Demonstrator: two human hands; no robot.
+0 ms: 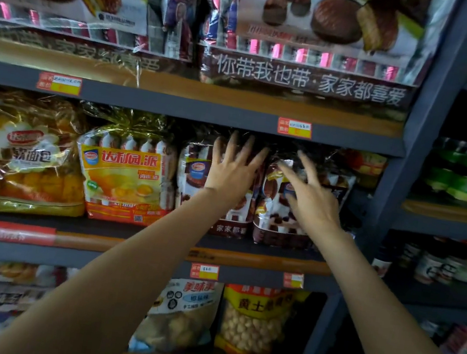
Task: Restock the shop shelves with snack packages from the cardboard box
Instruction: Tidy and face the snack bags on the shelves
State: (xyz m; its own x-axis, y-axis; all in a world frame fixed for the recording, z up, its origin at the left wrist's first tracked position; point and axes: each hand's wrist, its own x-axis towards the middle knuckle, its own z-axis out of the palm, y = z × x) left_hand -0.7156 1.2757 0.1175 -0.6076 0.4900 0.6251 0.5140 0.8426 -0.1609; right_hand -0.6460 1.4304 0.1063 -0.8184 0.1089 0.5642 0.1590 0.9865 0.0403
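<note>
the left hand lies flat with fingers spread wide on a shiny brown snack bag. the right hand, fingers also spread, touches the crinkly brown bag beside it. both bags stand on the dark middle shelf, next to a yellow bag.

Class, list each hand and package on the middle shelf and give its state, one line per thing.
left hand: open, fingers spread, on the left brown pie bag
right hand: open, fingers spread, on the right brown pie bag
orange pie bag: upright, sealed
yellow bread bag: upright, sealed
</note>
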